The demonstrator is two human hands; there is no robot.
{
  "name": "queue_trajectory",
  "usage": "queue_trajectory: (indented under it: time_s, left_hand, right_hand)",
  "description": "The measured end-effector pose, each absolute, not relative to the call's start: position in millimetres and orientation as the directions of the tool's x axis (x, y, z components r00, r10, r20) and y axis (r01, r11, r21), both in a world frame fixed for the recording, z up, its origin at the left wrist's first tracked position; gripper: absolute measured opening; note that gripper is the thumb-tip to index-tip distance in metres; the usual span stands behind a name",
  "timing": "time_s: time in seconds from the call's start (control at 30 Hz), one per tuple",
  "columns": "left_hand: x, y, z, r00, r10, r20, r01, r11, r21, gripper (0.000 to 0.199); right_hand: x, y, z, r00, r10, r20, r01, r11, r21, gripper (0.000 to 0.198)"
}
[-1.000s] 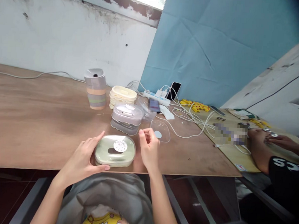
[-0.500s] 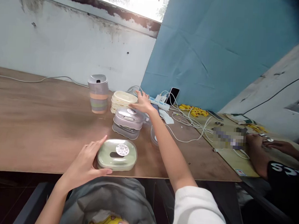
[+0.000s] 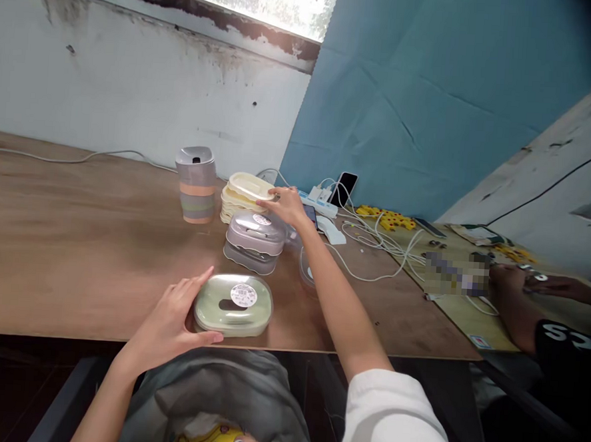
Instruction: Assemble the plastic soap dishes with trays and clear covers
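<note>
My left hand [image 3: 172, 315] is curled round the left end of a pale green oval box [image 3: 229, 318], thumb in front and fingers behind. The box lies at the table's front edge, with a clear lid and a round white sticker. At the back, my right hand [image 3: 287, 207] pinches the right end of a cream oval tray [image 3: 250, 185], the top one of a stack of similar cream trays [image 3: 231, 206]. That top tray is tilted up off the stack. Just in front stand stacked lilac-grey boxes [image 3: 255, 240], the upper one bearing a sticker too.
Left of the trays stands a column of nested cups [image 3: 196, 185]. Behind my right arm are a power strip [image 3: 319, 199], a phone [image 3: 344, 189] and tangled white cables [image 3: 369, 242]. A clear lid-like piece [image 3: 306, 268] is partly hidden by my forearm. Another person's hands [image 3: 509, 277] are at far right.
My right hand has closed on the top cream tray and raised it from the stack. My left hand stays on the green box.
</note>
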State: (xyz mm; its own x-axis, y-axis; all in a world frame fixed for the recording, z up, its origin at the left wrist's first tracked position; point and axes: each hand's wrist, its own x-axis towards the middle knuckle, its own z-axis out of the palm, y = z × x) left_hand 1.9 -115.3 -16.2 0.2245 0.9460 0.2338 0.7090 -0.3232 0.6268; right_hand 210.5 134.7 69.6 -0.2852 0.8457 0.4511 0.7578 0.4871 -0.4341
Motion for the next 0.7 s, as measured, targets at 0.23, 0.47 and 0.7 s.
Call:
queue_trajectory:
  time_s: [0.23, 0.47, 0.7]
  left_hand:
    - [2, -113, -20, 0.092, 0.974, 0.208, 0.547, -0.224, 0.806, 0.087]
    - [-8, -103, -31, -0.399, 0.892, 0.211, 0.031, -0.217, 0.976, 0.078]
    - [-10, -102, -32, -0.354, 0.897, 0.266, 0.000, -0.285, 0.959, 0.086]
  right_hand:
    - [238, 50, 94, -0.246, 0.774, 0.584, 0.701, 0.558, -0.444, 0.051]
    - [309, -65, 67, -0.059, 0.866, 0.497, 0.626, 0.420, -0.657, 0.063]
    - [285, -91, 19, -0.129, 0.982, 0.139, 0.539, 0.188, -0.821, 0.098]
